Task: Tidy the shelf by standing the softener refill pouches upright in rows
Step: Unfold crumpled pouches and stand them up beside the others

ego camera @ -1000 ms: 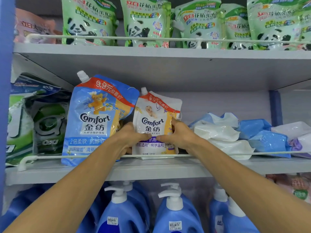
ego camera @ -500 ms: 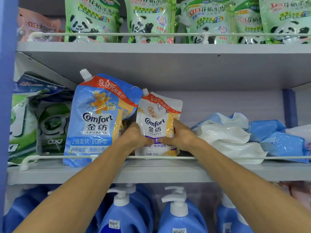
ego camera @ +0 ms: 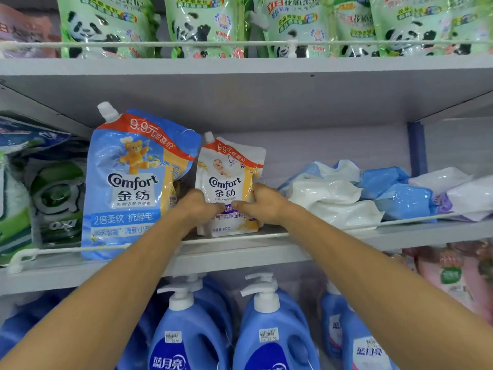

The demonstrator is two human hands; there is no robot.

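Both hands clasp the white Comfort pouch (ego camera: 230, 182) from either side on the middle shelf (ego camera: 240, 259). The left hand (ego camera: 198, 206) presses against its lower left edge with the thumb laid across the front; the right hand (ego camera: 262, 202) wraps the lower right edge, its thumb meeting the left one over the purple band on the label. The fingers behind the pouch are hidden.

The pouch stands on its base, long axis vertical and tipped slightly back, printed face toward the camera. Its white spout (ego camera: 209, 136) sits at the top left corner and points up and a little to the left. It stands behind the white wire rail (ego camera: 80, 249) that runs along the shelf front.

Just beside it on the left, touching or nearly so, stands the larger blue Comfort pouch (ego camera: 133, 182), also upright and front-facing, its spout likewise at the top left; its base reaches the rail. Left of that are green and dark bags (ego camera: 53, 198), leaning.

To the right, apart from the held pouch, a heap of white and blue pouches (ego camera: 373, 193) lies flat, piled on one another.

Green panda-print pouches (ego camera: 202, 25) stand in a row on the shelf above. Blue pump bottles (ego camera: 269, 332) stand below.
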